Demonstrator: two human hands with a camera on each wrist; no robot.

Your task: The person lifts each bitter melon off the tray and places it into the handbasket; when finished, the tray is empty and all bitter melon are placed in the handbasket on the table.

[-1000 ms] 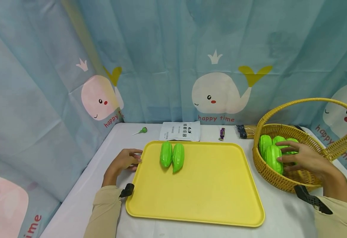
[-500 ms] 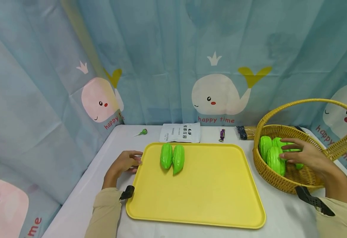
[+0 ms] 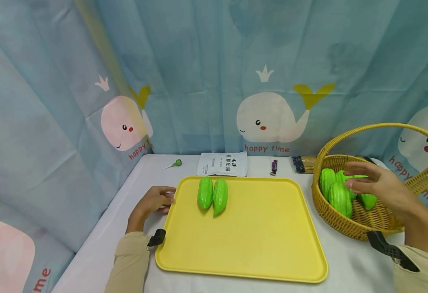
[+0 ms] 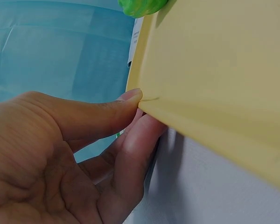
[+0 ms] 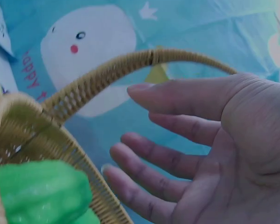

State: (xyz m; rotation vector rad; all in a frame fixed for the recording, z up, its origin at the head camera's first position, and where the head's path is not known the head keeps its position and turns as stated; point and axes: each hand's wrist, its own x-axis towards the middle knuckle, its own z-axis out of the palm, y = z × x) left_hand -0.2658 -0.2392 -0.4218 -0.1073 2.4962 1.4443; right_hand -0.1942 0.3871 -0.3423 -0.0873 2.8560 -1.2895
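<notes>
My left hand (image 3: 155, 200) pinches the left rim of the yellow tray (image 3: 257, 228); in the left wrist view its thumb lies over the rim and its fingers (image 4: 147, 133) are beneath. Two green ridged fruit-like pieces (image 3: 205, 193) (image 3: 220, 196) lie side by side on the tray's upper left. Above the wicker basket (image 3: 331, 215), my right hand (image 3: 391, 189) is empty, its fingers loosely spread, as the right wrist view also shows. Several green pieces (image 3: 340, 198) are in the basket, partly hidden by the hand.
Behind the tray are a white packet (image 3: 222, 164), a purple-wrapped candy (image 3: 274, 167) and a dark and tan packet (image 3: 303, 164). A green lollipop (image 3: 177, 162) lies at the back left. The basket's tall handle (image 3: 382, 125) arches over it; a whale-print curtain (image 3: 199, 73) hangs behind.
My right hand has come off the green pieces and moved up and right. More of a green piece at the basket's right shows, lower than before. The left hand stays on the tray's rim.
</notes>
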